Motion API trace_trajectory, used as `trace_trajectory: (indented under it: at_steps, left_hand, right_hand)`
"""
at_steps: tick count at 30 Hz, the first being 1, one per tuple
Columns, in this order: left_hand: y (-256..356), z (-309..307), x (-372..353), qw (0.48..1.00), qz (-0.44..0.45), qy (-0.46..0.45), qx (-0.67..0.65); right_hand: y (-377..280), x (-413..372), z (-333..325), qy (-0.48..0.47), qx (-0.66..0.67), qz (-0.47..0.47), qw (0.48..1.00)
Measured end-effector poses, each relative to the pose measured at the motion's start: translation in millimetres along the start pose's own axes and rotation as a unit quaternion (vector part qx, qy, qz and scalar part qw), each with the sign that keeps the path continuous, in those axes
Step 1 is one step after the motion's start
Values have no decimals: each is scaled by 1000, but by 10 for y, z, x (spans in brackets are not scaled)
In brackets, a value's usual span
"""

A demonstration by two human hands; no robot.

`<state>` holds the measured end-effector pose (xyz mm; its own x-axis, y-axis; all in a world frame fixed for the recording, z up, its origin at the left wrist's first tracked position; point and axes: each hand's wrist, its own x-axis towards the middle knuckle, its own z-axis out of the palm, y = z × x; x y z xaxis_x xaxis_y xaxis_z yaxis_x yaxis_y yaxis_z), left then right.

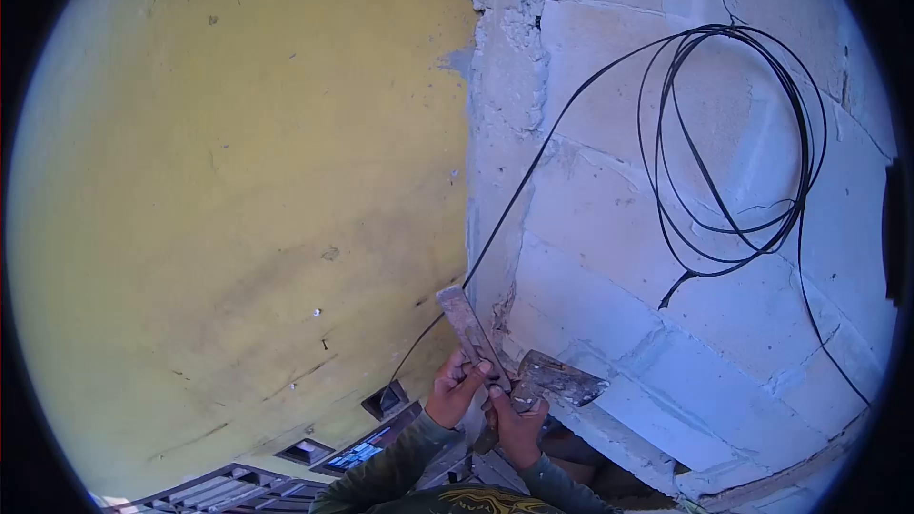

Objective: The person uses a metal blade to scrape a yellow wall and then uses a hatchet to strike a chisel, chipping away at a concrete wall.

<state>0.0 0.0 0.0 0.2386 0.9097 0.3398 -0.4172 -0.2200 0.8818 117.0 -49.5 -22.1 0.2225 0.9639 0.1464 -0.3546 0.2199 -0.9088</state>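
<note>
My left hand is closed around a flat, worn bar, its thumb pressed on the face. The bar tilts up and to the left, with its far end close to the yellow wall's edge. Beside it, my right hand has its fingers curled round what looks like a trowel, whose grey, mortar-smeared blade points right. The right thumb lies near the bar's lower end. Most of the trowel's handle is hidden by the hand.
A yellow wall meets a pale block wall at a rough mortar seam. A coiled black cable hangs on the blocks, one strand running down behind the bar. Low down are small wall openings and a dark gap.
</note>
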Motion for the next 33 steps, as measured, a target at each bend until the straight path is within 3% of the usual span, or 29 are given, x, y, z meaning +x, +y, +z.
trace_trajectory:
  at_steps: [3,5,8,11,14,19,21,24,28,30,33]
  left_hand:
    - [217,-126,2,998,-31,-8,59]
    - [510,-302,146,977,-58,-110,174]
    - [899,-584,240,973,-24,-153,171]
    - [1260,-815,498,979,3,-18,204]
    - [1110,-980,877,972,37,46,228]
    - [600,-948,1458,955,-59,-72,283]
    - [487,-824,1605,955,-69,-195,215]
    - [549,-496,1698,945,-135,-214,210]
    - [529,-287,1736,951,-140,-213,177]
    - [576,-225,1707,961,-81,-229,129]
    - [564,-272,1688,970,-65,-212,103]
  right_hand:
    - [-77,-74,79,39,6,18,999]
    - [-152,14,142,83,-7,-16,996]
    - [-429,-35,241,143,-26,-87,986]
    - [-430,-138,56,150,50,-62,986]
    - [-510,-110,-84,170,56,-96,979]
    - [-399,310,-192,200,49,-143,968]
    - [-353,491,-116,194,46,-134,971]
    - [-355,694,47,170,46,-135,975]
    - [-311,953,360,137,102,-110,979]
    - [-275,1068,471,120,116,-112,980]
    - [-230,1187,563,93,107,-109,984]
